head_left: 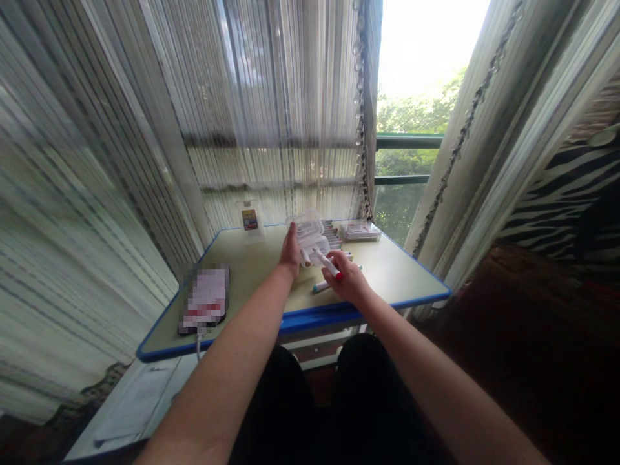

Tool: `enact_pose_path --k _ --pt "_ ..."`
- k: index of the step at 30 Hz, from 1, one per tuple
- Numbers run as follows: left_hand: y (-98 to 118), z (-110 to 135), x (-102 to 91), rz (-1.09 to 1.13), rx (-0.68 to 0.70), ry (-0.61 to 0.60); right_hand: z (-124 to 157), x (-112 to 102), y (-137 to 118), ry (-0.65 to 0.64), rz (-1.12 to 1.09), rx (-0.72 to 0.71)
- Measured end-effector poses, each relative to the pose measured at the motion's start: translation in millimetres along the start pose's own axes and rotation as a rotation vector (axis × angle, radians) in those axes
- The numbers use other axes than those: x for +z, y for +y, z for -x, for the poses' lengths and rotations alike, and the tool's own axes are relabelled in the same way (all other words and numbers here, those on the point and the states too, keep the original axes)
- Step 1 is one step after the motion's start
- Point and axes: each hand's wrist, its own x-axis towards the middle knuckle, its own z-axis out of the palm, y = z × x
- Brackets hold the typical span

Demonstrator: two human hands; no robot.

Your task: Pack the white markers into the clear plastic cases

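We see the left hand (290, 253) with fingers wrapped on the side of an open clear box (310, 226), held up over the counter (397, 274). In the right hand (347, 278), fingers grip a white marker (331, 266) (red at the near end), its far end at the box. We note loose markers (332, 236) behind, near a flat case (362, 231).

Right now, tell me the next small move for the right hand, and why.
Probably ease the red-ended marker into the clear case: the right hand holds it with its far end at the case, which the left hand holds open, and a second marker seems to lie inside.
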Motion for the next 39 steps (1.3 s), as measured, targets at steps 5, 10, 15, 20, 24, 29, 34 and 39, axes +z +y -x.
enact_pose_path --k 5,10,15,20,24,29,34,39 --pt "-2.5 -1.1 0.3 -0.037 0.072 -0.036 -0.3 -0.5 1.3 0.055 0.027 -0.019" --pt "-1.5 0.3 2.6 -0.07 0.06 -0.08 -2.0 0.8 3.6 0.041 -0.022 -0.065" --pt "0.1 3.2 4.0 -0.098 0.011 -0.077 -3.1 1.9 2.7 0.004 -0.047 -0.093" --pt "-1.7 2.5 5.1 -0.017 0.013 -0.077 -2.8 3.6 4.7 -0.016 -0.034 -0.106" --pt "-4.9 0.3 4.3 0.018 0.065 -0.098 -2.4 4.3 6.7 -0.055 0.012 -0.112" --pt "-6.5 -0.9 3.4 0.007 0.056 -0.083 -1.4 1.5 3.2 -0.121 0.044 -0.145" --pt "-5.9 2.0 5.3 0.001 0.024 -0.081 -0.7 0.2 1.2 -0.121 0.04 -0.143" --pt "-5.9 3.9 5.7 -0.016 0.014 -0.132 -1.3 -0.6 -0.1 -0.063 0.083 -0.158"
